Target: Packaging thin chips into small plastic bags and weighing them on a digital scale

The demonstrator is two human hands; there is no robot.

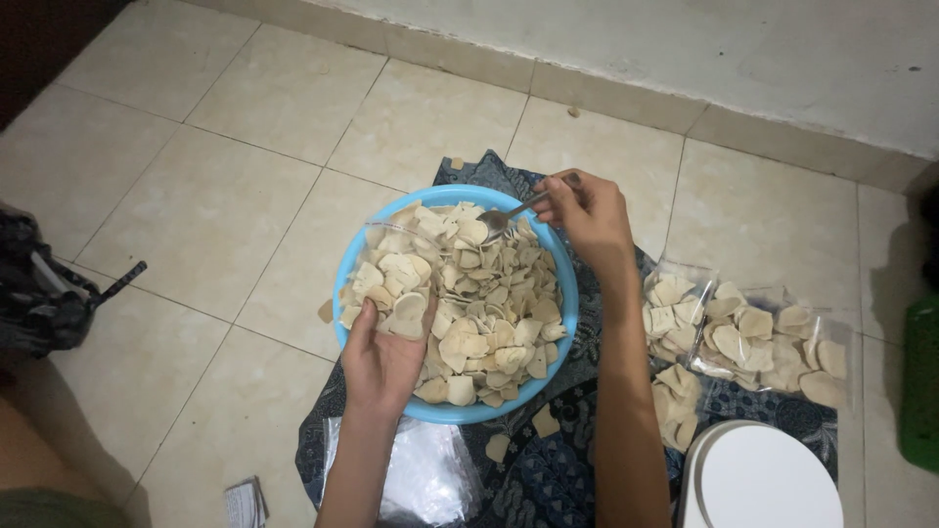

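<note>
My right fingers [559, 192] grip a spoon [509, 217] over the blue bowl [344, 264] of chips [489, 303] on the floor; my left hand [383, 357] cups chips, mid-scoop, so next needs an open bag

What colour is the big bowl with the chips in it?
The bowl is light blue; the head view shows it.

White round lid [763, 479] and green object [921, 381] cut off by frame edges; spoon [509, 217] handle hidden inside right hand [587, 210].
</note>
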